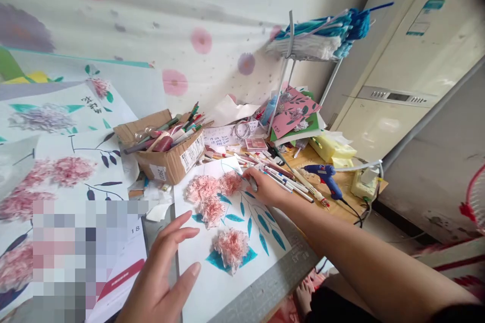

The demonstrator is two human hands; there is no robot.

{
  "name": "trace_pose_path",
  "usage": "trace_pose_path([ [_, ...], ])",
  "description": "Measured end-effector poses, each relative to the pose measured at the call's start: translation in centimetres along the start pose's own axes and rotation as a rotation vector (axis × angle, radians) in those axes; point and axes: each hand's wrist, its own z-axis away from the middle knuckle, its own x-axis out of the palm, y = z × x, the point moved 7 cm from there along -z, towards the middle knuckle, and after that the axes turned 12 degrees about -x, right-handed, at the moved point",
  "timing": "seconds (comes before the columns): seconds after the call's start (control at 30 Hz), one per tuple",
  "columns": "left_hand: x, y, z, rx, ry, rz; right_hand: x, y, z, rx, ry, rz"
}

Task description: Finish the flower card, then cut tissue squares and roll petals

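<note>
On the table lies a white sheet (pixel 235 287) with ruffled pink paper flowers (pixel 206 189) and teal painted leaves on thin stems. My right hand (pixel 263 186) rests at the sheet's upper right edge, beside the topmost flower, with thumb and fingers pinched. A small greyish end shows at the fingertips; its kind is hidden by the hand. Over the sheet's lower left side my left hand (pixel 162 267) is open, fingers apart and holding nothing. One more pink flower (pixel 230 247) with two broad teal leaves sits low on the sheet.
Loose pens (pixel 282 176) lie beyond my right hand, near a blue glue gun (pixel 326 177). A cardboard box (pixel 170 161) of pens stands behind the sheet. Other flower pictures (pixel 102 161) spread at left. A rack (pixel 290 35) holds blue and white pipe cleaners.
</note>
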Motion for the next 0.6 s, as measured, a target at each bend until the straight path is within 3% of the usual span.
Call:
trace_pose_path([
  [0.33, 0.1, -0.1, 0.5, -0.013, -0.043, -0.001, 1.3, 2.8, -3.1, 0.150, 0.163, -0.126],
  [0.6, 0.5, 0.9, 1.0, 0.019, -0.020, -0.013, 0.2, 3.3, -3.0, 0.220, 0.406, -0.220],
])
